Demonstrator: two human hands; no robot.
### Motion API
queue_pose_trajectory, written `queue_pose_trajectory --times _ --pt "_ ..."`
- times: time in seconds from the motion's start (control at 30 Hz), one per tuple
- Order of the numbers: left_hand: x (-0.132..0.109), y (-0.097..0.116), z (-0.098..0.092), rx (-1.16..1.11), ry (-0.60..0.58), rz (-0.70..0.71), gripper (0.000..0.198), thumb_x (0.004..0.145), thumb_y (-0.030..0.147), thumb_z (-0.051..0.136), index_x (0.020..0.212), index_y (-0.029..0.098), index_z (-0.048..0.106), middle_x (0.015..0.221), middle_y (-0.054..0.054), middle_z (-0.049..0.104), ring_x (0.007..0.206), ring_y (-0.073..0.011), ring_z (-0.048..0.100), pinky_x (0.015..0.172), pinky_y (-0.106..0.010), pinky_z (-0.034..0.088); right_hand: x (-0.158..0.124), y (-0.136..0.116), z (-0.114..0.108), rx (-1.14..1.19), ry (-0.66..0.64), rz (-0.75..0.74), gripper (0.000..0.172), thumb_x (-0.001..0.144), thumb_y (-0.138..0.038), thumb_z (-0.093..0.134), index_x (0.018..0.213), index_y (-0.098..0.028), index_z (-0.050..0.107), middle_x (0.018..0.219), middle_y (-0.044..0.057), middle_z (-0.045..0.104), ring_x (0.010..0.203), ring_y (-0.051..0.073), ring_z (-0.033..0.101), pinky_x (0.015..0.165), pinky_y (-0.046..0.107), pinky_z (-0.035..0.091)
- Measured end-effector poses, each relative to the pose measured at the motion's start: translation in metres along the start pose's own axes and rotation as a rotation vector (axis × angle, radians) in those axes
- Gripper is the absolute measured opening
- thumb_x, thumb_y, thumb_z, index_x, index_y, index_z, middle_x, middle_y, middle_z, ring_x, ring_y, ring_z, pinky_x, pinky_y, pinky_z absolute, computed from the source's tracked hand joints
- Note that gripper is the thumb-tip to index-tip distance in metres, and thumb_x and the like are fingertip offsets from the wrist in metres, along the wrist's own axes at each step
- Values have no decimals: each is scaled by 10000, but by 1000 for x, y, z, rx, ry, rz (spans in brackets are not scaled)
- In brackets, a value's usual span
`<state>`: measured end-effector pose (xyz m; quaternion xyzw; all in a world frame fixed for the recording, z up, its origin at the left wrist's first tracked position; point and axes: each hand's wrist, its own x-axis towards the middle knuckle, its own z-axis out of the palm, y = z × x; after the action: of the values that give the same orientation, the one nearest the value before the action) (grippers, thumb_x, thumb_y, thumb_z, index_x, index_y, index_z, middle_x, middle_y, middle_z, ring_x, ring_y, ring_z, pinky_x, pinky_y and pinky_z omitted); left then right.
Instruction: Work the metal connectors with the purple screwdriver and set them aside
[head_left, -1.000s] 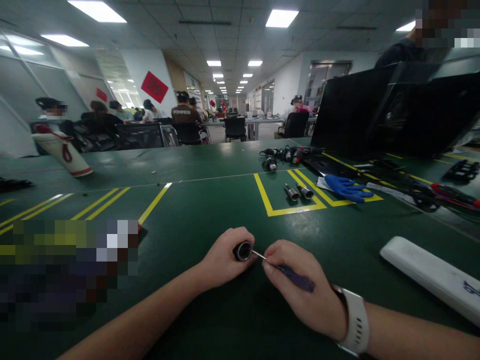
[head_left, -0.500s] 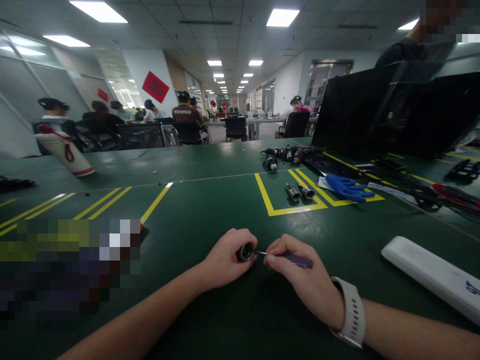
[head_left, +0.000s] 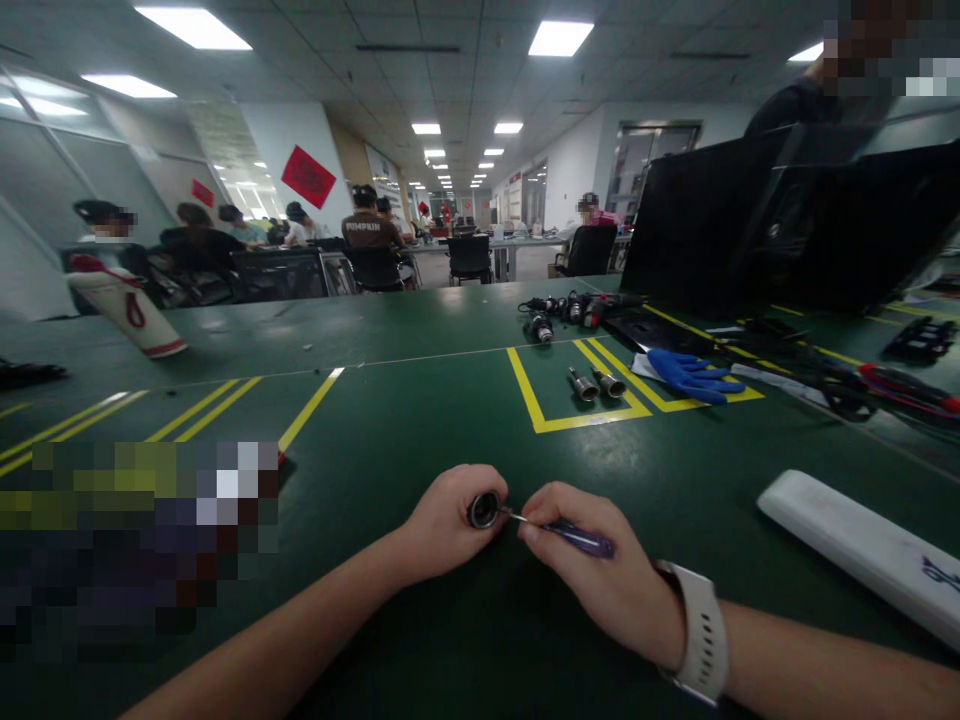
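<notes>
My left hand [head_left: 455, 520] is closed round a dark metal cup-shaped part [head_left: 484, 510], its round open end turned towards me. Between the fingers and thumb of my right hand [head_left: 581, 560] is a small screwdriver [head_left: 581, 538] with a purple translucent handle. Its thin shaft points left and reaches the side of the metal part; the very tip is hidden at my left fingers. Farther off, two similar metal parts [head_left: 583, 386] with thin stems lie inside a yellow tape outline [head_left: 577, 423] on the green table [head_left: 390, 410].
A blue glove [head_left: 686, 375] lies right of the metal parts, with dark tools [head_left: 541, 327] behind. A long white case [head_left: 847, 540] is at the right, a tilted white cup [head_left: 127, 305] at the far left. Black monitors [head_left: 697, 220] stand back right. Several people sit beyond.
My right hand has dipped slightly, and the screwdriver slopes more steeply down to the right. The metal part's open end has turned a little to the left. Both grips stay closed.
</notes>
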<state>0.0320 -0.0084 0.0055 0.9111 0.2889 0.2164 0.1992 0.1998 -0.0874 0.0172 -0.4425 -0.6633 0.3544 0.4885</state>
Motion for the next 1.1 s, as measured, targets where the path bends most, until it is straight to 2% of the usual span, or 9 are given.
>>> queue_pose_trajectory --times 0.13,0.23,0.63,0.87,1.1 --pt "0 1 -1 29 -2 35 77 727 135 533 690 182 484 634 38 498 604 -115 474 583 -241 358 3 1 -2 125 26 134 114 724 -161 545 610 -161 548 674 21 578 650 161 538 614 297 407" --pt "-1 3 -1 40 -2 38 78 720 128 534 691 184 488 633 38 506 604 -117 481 594 -246 364 4 1 -2 166 48 175 105 715 -166 554 610 -163 553 666 17 580 643 163 538 613 302 411" --pt "0 4 -3 -71 -66 53 88 750 161 534 680 181 483 643 37 500 602 -108 478 584 -234 365 1 0 -5 142 30 92 121 709 -154 554 589 -172 556 647 4 585 612 145 533 584 282 410" --pt "0 3 -3 -114 -3 -12 94 729 172 584 707 178 493 684 24 508 646 -123 482 589 -240 369 0 -5 -8 135 3 64 123 711 -137 545 595 -176 555 658 4 585 602 137 525 572 272 406" --pt "0 2 -3 -108 -7 14 109 740 178 573 687 178 478 671 26 491 634 -121 463 583 -241 357 -2 -3 -6 133 22 30 128 722 -145 537 597 -173 535 658 13 582 604 143 524 572 276 401"
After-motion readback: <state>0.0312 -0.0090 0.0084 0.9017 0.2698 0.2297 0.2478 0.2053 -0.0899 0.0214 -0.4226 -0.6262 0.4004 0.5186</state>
